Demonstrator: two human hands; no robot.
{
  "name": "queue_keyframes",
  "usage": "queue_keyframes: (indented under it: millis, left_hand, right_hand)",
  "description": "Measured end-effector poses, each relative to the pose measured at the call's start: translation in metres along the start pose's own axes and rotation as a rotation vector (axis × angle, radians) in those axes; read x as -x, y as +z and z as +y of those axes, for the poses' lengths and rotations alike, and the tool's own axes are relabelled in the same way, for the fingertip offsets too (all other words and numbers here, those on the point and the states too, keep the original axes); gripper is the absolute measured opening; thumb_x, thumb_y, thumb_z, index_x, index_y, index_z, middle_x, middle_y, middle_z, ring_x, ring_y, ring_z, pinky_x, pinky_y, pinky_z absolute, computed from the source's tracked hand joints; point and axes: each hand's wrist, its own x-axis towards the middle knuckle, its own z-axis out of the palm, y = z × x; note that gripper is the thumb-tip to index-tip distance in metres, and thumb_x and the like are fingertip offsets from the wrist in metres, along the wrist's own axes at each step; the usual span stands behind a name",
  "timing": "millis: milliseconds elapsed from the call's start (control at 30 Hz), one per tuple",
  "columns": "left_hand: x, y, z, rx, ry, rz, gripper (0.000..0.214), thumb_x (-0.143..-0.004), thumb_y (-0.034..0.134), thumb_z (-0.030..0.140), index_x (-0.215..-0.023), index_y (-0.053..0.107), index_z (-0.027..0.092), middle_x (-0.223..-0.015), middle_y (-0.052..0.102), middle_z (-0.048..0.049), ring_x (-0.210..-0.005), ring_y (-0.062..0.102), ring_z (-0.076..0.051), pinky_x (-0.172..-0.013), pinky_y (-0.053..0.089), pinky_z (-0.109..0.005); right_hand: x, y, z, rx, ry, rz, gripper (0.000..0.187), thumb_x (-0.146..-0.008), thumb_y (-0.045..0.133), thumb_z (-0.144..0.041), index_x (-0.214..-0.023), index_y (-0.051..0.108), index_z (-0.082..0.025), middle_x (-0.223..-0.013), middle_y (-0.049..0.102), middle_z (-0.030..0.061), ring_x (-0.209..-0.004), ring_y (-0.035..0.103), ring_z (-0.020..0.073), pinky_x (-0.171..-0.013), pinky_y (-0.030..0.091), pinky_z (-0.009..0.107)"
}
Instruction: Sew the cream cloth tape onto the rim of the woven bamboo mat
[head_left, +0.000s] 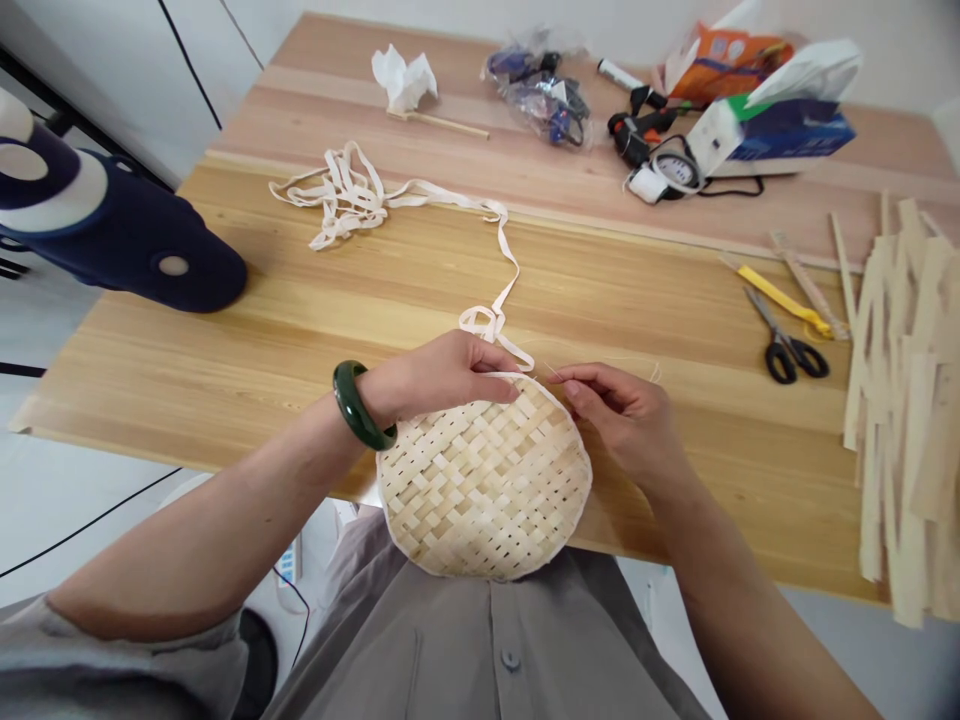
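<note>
At counter (225,340) edge: woven mat (484,490), light, stiff, splintery.
Left hand (442,375): clamps rim and tape (507,238).
Right hand (622,415): pinches thin needle (553,373).

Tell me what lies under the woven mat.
The woven mat overhangs the table edge above a grey shirt. The left hand grips its far rim; the underside and any fingers beneath are hidden.

A mat (484,490) overhangs the table's (300,320) near edge, left hand (442,375) on its far rim, right hand (622,415) beside it. A tape (510,260) runs from that rim back to a tangle far left. Scissors (787,345) lie right, strips (907,400) right of them, a box (780,130) behind
</note>
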Motion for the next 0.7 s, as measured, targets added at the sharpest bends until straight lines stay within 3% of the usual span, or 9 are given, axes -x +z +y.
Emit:
queue_keyframes:
  millis: [133,333,467,567,700]
  left_hand:
    - [0.001,-0.001,0.0,-0.014,-0.011,0.016,0.012,-0.077,0.066,0.025,-0.081,0.072,0.016,-0.07,0.069,-0.0002,-0.059,0.059,-0.012,-0.054,0.043,-0.023]
    - [0.001,0.001,-0.002,-0.03,-0.001,0.058,0.015,-0.078,0.065,0.027,-0.083,0.073,0.015,-0.073,0.069,-0.0015,-0.064,0.061,-0.014,-0.058,0.044,-0.024]
    - [0.0,0.002,-0.002,-0.054,0.011,0.078,0.016,-0.077,0.066,0.028,-0.081,0.072,0.014,-0.072,0.068,-0.0012,-0.064,0.059,-0.013,-0.057,0.043,-0.024]
    - [0.0,0.004,-0.003,-0.034,0.046,0.09,0.016,-0.077,0.067,0.03,-0.079,0.071,0.015,-0.072,0.067,-0.0005,-0.064,0.058,-0.012,-0.056,0.043,-0.023]
    - [0.0,0.006,-0.004,-0.032,0.036,0.097,0.017,-0.078,0.067,0.031,-0.079,0.071,0.015,-0.069,0.067,-0.0007,-0.061,0.057,-0.012,-0.054,0.042,-0.023]
  right_hand:
    - [0.002,0.002,-0.005,0.032,-0.036,0.018,0.015,-0.088,0.061,-0.03,-0.091,0.074,-0.024,-0.088,0.075,0.0016,-0.076,0.068,0.0151,-0.064,0.052,0.027]
    - [0.016,0.007,-0.019,0.423,-0.326,0.056,0.017,-0.09,0.056,-0.018,-0.096,0.072,-0.02,-0.083,0.071,0.0034,-0.068,0.061,0.0145,-0.057,0.045,0.027]
    - [0.019,0.01,-0.021,0.553,-0.452,0.059,0.019,-0.09,0.053,-0.013,-0.097,0.07,-0.018,-0.072,0.066,0.0029,-0.065,0.057,0.0157,-0.057,0.042,0.029]
    - [0.017,0.01,-0.02,0.53,-0.428,0.102,0.019,-0.091,0.053,-0.014,-0.097,0.071,-0.019,-0.077,0.069,0.0034,-0.068,0.058,0.0153,-0.059,0.044,0.029]
    - [0.01,0.007,-0.012,0.341,-0.183,0.205,0.015,-0.089,0.057,-0.022,-0.094,0.071,-0.022,-0.086,0.073,0.0028,-0.061,0.058,0.0121,-0.055,0.045,0.026]
